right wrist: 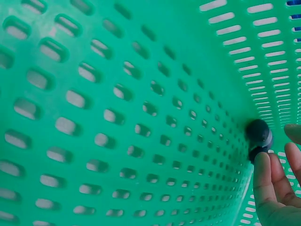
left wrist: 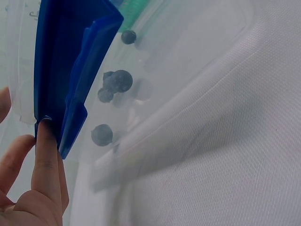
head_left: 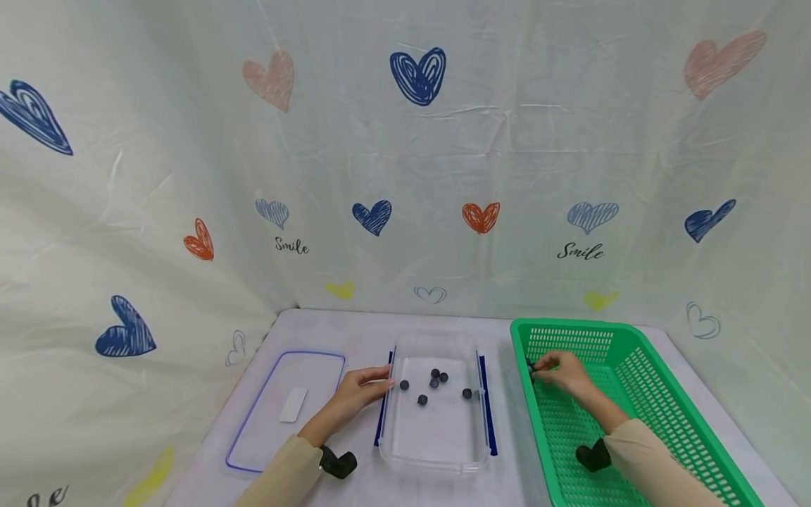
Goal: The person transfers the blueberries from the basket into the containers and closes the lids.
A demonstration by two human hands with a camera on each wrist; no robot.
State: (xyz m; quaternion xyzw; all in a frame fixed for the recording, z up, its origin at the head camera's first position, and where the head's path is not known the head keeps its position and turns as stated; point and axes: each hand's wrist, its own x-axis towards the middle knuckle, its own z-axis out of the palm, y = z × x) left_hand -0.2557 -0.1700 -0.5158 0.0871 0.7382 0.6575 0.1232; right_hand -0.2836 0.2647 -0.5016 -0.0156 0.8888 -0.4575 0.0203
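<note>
A clear plastic box (head_left: 437, 440) with blue side latches stands mid-table, several dark blueberries (head_left: 422, 400) scattered in it. My left hand (head_left: 357, 391) holds its left rim. In the left wrist view, a finger presses on the folded-out blue latch (left wrist: 70, 61), with other fingers beside it at the rim. My right hand (head_left: 566, 373) reaches inside the green basket (head_left: 681, 415) at its left wall. There, in the right wrist view, a fingertip touches a small cluster of dark blueberries (right wrist: 257, 131); the thumb stands apart from them. Fingers partly hide the cluster.
A clear lid with a blue rim (head_left: 253, 408) lies flat at the table's left, a white rectangle (head_left: 293, 405) on it. Behind the table hangs a curtain (head_left: 437, 274) printed with hearts. The tall perforated basket walls surround my right hand.
</note>
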